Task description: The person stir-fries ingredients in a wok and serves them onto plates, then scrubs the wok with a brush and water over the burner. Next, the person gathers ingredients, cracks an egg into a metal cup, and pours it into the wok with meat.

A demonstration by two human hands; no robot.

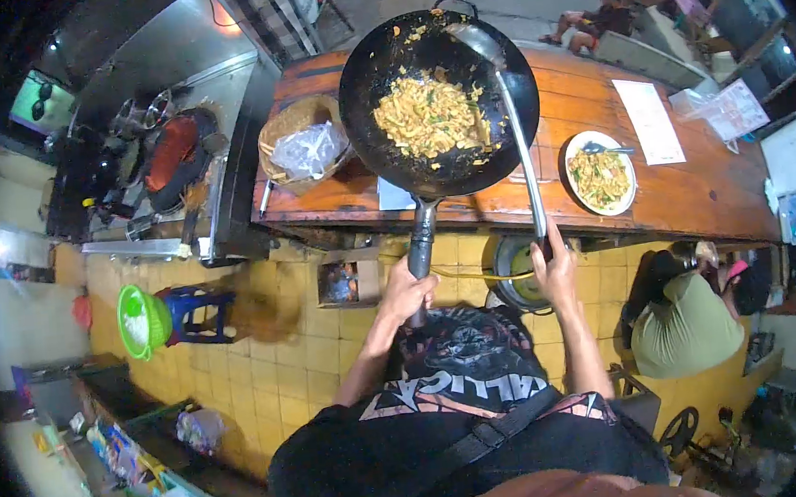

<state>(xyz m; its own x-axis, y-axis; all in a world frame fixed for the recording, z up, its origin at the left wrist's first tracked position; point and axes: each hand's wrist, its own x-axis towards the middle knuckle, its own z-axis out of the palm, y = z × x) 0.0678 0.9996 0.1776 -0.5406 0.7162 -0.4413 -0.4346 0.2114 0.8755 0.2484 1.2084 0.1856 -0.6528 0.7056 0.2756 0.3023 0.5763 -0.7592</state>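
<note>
My left hand [407,295] is wrapped round the dark handle of a black wok [382,169], which I hold over the front of the wooden counter. Fried noodles [433,113] with bits of green lie in the wok's middle, and scraps cling to its sides. My right hand [552,259] grips the long metal handle of a ladle [519,134]. The ladle's bowl rests against the far right inner wall of the wok. To the right, on the counter, is a white oval plate [628,192] of similar noodles with a spoon [609,149] on it.
Left of the wok, a woven basket [276,136] holds a clear plastic bag. A stove [137,243] with pans stands further left. A paper sheet [647,121] lies on the wooden counter [735,205]. A green basket [160,318] sits on a blue stool; a person [684,328] is low at right.
</note>
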